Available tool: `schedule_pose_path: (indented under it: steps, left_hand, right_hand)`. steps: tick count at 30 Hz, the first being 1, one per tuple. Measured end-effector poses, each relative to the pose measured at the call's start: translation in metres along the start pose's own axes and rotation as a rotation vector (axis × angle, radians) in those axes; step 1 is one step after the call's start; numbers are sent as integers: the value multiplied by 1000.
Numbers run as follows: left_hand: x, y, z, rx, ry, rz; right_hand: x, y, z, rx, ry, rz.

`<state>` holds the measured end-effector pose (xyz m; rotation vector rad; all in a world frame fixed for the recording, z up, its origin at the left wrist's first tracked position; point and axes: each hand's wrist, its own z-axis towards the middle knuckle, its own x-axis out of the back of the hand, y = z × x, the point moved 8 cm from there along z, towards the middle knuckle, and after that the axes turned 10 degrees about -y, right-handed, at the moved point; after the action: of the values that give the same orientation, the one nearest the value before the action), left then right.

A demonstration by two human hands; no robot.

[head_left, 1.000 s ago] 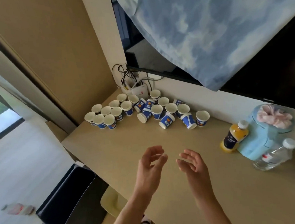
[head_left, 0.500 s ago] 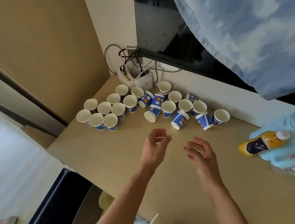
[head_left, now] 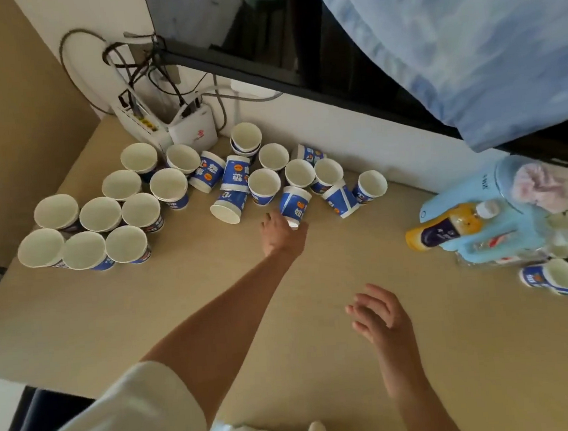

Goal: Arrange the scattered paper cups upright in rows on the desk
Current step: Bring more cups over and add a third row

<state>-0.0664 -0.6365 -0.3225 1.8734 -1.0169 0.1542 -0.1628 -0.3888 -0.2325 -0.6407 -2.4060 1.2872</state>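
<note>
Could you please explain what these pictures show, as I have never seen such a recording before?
There is no machine here: a person wears one wide-angle camera on the head, looking down at their own two bare hands. On the desk are blue-and-white paper cups: upright cups grouped at the left, others tipped over in the middle. The left hand has a tipped cup in its grip at the near end; the right hand hovers open, holding nothing. A yellow bottle is at the right.
</note>
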Motion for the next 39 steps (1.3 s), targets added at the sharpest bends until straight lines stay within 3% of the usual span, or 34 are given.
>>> schedule_pose_path:
  steps: [3, 10, 20, 30, 39]
  left_hand:
    - [-5, -5, 21, 35, 71, 144]
    - [-8, -10, 54, 46, 101, 111]
    - [-11, -29, 36, -55, -55, -183]
    - [8, -45, -37, -182, -134, -591]
    - [23, -57, -74, -162, -122, -659]
  right_hand:
    - [20, 21, -7, -41, 53, 20]
    - [40, 39, -6, -102, 141, 69]
    - [3, 2, 55, -131, 56, -4]
    - [-31, -67, 207, 141, -33, -777]
    - [-38, -66, 261, 226, 74, -1170]
